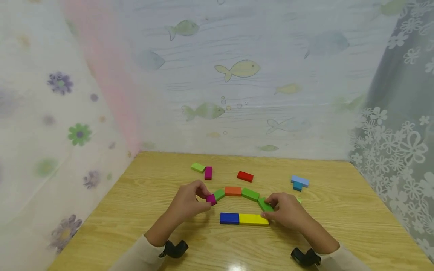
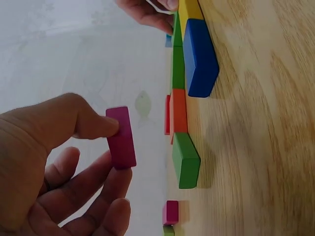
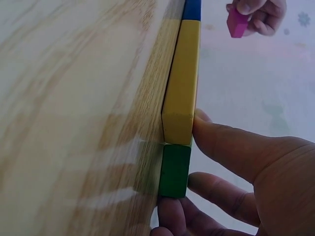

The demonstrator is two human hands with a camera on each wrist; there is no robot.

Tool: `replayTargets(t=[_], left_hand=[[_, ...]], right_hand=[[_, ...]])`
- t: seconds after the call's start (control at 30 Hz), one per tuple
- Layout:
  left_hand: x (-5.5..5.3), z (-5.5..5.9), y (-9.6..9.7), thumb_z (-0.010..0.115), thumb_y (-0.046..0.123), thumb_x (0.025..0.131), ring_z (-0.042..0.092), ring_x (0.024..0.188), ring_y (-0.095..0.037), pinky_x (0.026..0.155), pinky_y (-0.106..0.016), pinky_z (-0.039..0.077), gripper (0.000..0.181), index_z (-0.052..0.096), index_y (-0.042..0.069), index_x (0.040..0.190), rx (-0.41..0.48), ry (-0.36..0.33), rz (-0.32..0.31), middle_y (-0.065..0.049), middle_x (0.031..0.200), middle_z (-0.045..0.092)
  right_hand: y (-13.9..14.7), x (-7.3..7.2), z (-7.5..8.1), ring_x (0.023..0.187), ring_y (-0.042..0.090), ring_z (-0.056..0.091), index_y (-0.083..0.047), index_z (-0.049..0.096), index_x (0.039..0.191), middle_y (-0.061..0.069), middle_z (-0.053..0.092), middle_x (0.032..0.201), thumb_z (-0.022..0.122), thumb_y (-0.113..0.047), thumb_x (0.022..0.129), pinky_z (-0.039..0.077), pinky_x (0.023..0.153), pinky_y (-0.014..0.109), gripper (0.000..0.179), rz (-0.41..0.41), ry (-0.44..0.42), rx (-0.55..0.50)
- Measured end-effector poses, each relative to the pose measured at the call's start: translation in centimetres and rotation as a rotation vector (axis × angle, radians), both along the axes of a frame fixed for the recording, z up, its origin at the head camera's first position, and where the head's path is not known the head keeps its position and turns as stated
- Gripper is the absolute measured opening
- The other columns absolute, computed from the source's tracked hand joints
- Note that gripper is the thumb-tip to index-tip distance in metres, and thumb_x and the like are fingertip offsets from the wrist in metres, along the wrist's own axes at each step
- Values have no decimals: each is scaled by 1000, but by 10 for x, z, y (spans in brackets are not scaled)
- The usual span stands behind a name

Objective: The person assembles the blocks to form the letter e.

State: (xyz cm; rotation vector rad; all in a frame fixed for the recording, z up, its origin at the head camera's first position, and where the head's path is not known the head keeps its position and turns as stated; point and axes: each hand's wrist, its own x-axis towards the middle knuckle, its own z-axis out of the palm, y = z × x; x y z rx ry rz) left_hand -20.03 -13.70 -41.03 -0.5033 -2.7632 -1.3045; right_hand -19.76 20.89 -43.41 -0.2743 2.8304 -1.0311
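Note:
My left hand pinches a magenta block between thumb and fingers, held off the table in the left wrist view. It is close to the left end of a curved row: a green block, an orange block, another green block and a right-end green block. Thumb and fingers of my right hand grip that right-end block, which rests on the table. In front of the curve, a blue block and a longer yellow block lie end to end; the right thumb overlaps the yellow one.
Behind the curve lie a lime block, a second magenta block and a red block. Farther right, a light blue block touches a teal block. Patterned curtains border the wooden table.

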Motion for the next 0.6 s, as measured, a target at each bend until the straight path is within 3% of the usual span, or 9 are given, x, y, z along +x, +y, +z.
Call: replayTargets(t=[0.17,0.37,0.6], left_hand=[[0,0,-2,86,10,79,71,93,-24,68,-29,55,27,65,15,95,-14,-17,-91,4,93,72],[-2,-5,-5,87,11,80,68,93,-18,76,-27,55,27,64,16,94,-64,-51,-195,7,93,70],[-2,-10,-4,87,13,81,69,91,-17,79,-26,56,26,65,17,93,-75,-55,-252,9,93,72]], right_hand=[[0,-1,-1,82,12,64,-12,76,112,-1,72,95,91,-33,80,57,70,30,41,1,6,0],[0,0,-1,82,12,65,-11,76,113,-1,72,95,91,-32,79,57,70,30,42,1,4,-8],[0,0,-1,83,12,65,-11,76,113,-1,72,96,91,-32,80,57,70,30,41,0,3,-7]])
